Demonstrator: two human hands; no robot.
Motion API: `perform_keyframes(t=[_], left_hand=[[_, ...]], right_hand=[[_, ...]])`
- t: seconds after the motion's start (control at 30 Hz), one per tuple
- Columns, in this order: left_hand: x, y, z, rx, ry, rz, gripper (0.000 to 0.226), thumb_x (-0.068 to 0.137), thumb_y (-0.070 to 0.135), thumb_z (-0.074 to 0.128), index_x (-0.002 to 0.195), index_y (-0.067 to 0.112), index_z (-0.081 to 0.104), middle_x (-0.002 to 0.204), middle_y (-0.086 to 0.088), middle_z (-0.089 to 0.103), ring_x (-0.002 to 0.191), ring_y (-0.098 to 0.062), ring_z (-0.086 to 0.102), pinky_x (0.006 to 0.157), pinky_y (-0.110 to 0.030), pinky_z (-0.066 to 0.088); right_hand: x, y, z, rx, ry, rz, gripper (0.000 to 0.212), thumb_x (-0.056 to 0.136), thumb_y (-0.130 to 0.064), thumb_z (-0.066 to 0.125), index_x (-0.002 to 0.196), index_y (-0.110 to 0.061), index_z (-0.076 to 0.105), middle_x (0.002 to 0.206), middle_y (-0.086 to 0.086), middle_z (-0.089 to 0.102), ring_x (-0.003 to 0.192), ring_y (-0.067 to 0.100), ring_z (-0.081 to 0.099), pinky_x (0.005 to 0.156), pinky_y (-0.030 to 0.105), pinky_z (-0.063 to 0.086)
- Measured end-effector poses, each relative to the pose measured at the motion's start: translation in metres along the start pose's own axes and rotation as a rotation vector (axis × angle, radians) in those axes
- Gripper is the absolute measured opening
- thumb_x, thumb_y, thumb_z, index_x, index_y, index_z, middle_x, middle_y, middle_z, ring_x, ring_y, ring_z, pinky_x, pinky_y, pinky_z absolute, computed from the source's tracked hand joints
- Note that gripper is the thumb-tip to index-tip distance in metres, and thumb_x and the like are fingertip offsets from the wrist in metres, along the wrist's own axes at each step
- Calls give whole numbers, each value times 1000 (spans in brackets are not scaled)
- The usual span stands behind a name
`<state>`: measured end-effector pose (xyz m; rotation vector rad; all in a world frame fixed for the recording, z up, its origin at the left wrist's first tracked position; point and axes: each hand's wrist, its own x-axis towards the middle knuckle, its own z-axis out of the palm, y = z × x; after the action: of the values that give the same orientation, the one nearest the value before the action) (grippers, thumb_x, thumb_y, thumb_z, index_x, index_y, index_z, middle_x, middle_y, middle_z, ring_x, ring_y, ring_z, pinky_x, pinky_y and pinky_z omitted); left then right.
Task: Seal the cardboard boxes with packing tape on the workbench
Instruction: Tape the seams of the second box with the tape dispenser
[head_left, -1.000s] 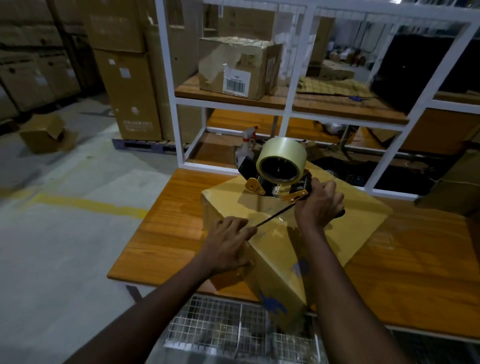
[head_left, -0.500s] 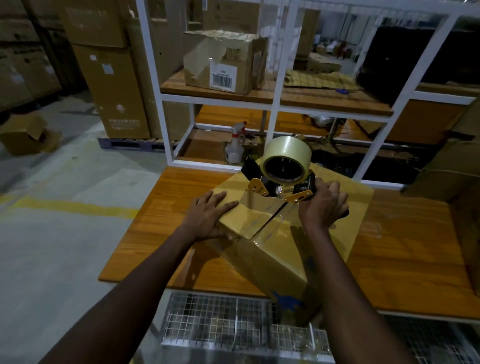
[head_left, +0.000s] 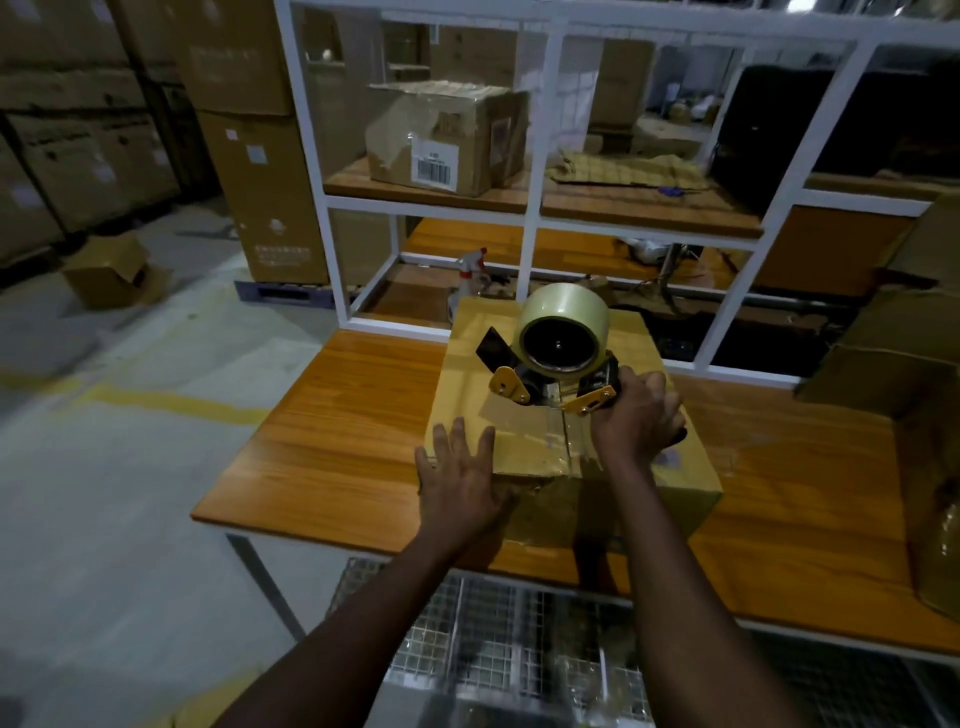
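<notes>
Tape (head_left: 563, 306) could have skewed if the box (head_left: 467, 374) slid: our spread left hand (head_left: 462, 483) pressed it, right hand (head_left: 636, 421) gripped the dispenser (head_left: 510, 387).

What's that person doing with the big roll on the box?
A person is taping a cardboard box shut on the workbench. Their right hand grips the tape dispenser, which sits on the box top at the seam. Their left hand lies flat on the box's near left corner. Shiny tape covers the seam's near part.
</notes>
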<state>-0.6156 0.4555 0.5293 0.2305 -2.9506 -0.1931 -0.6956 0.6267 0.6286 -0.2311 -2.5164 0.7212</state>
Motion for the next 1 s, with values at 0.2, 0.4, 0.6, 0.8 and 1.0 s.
perform_keyframes(t=[0.2,0.4,0.6,0.8,1.0], left_hand=[[2,31,-8,53,-98,56,86,90,54,49,156,23,3,164,-8,1,149,-38,-1,112,-65,11],[1,21,-19,-151,-97,84,86,93,47,52,158,22,1,166,-6,6,152,-29,2,119,-58,1],[5,31,-64,-1466,89,-298,78,90,38,43,157,20,9,146,-11,49,128,-23,48,95,-26,41],[29,24,-93,-1967,132,-339,56,104,13,22,157,14,5,114,-20,65,122,-27,55,119,-49,20],[42,15,-93,-2031,58,-294,54,104,12,23,157,15,14,135,-26,54,128,-33,53,118,-52,23]], right_hand=[[13,22,-22,20,-65,-5,21,88,-16,63,106,-25,67,112,8,54,108,37,45,91,46,34],[17,29,-33,16,-88,-34,16,90,-21,63,104,-28,67,112,7,55,107,36,46,89,45,35],[13,20,-40,-15,-81,-8,15,93,-28,61,107,-29,67,116,6,56,109,36,46,89,45,35],[14,-4,-39,-18,-44,38,12,94,-29,60,104,-28,67,117,8,55,113,39,45,94,47,35],[2,-23,-32,-34,-34,89,8,93,-27,62,99,-29,67,114,7,55,112,38,45,92,46,34]])
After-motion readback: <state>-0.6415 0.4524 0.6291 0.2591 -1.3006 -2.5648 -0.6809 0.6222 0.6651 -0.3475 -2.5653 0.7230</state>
